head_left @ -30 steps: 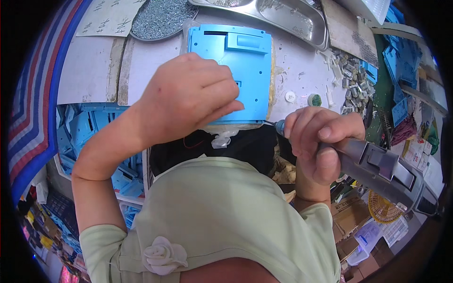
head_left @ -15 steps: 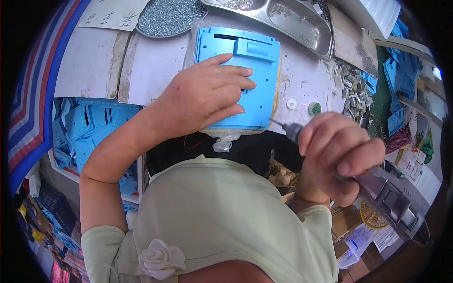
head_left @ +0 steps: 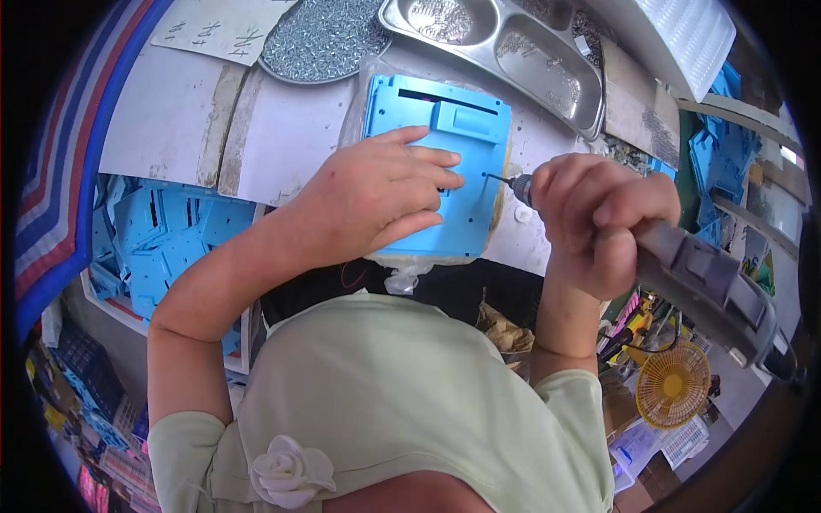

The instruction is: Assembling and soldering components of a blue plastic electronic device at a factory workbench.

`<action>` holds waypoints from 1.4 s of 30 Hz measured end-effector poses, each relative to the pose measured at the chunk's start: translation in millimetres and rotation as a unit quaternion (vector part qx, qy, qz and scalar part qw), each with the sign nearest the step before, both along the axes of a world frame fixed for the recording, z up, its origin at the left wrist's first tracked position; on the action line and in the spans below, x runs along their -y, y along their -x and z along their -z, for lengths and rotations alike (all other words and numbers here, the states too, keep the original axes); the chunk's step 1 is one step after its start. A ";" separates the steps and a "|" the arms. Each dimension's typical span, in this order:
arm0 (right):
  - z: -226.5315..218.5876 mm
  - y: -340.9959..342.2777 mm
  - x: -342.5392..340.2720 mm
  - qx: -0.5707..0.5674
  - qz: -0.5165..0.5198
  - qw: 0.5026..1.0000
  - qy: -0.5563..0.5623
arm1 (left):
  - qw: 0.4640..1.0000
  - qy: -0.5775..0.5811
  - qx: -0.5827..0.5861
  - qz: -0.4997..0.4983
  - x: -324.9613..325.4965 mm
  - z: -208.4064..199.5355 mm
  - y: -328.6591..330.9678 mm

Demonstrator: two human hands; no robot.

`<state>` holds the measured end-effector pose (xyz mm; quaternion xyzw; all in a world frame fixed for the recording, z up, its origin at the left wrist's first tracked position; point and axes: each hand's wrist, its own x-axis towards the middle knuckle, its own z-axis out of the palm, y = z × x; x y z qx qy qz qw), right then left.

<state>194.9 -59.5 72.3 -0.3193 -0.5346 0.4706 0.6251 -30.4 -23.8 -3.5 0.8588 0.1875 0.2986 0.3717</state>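
One blue panel point(head_left: 472, 154) lay flat over clear plastic point(head_left: 355, 115) on the table point(head_left: 295, 128), at 12 o'clock from the wearer's body; clock positions below taken from its centre. Left hand point(head_left: 376, 192) reached in from 8 o'clock, palm down on the panel; its fingers were slightly apart, clamped on nothing. Right hand point(head_left: 599, 214) was at 4 o'clock, fingers closed round a grey driver point(head_left: 705, 286); the bit point(head_left: 499, 178) pointed toward 9 o'clock, its tip at a hole near the panel's 3 o'clock edge; could not tell whether it had entered. Surroundings: plate point(head_left: 325, 38) of silver screws at 11 o'clock; metal tray point(head_left: 487, 38) with small parts in its compartments at 1 o'clock; paper sheet point(head_left: 227, 30) at 10 o'clock; bin point(head_left: 115, 312) of more blue pieces point(head_left: 175, 235) between 8 and 9 o'clock; yellow fan point(head_left: 673, 385) between 4 and 5 o'clock.
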 end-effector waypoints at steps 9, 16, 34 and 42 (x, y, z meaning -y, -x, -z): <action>3.3 -10.4 -14.9 0.071 -0.141 0.983 -0.089 | 1.000 0.013 -0.001 -0.010 0.1 2.3 -1.7; 13.7 -10.9 -21.4 0.058 -0.143 0.982 -0.108 | 1.000 0.015 -0.003 -0.011 0.3 0.8 -1.8; 23.5 -7.5 -75.7 0.115 -0.047 0.990 -0.071 | 1.000 -0.004 -0.012 -0.010 0.5 1.7 -1.0; -15.4 -27.1 -73.5 0.058 -0.106 0.987 -0.110 | 0.999 -0.015 0.033 -0.019 2.7 6.3 -3.1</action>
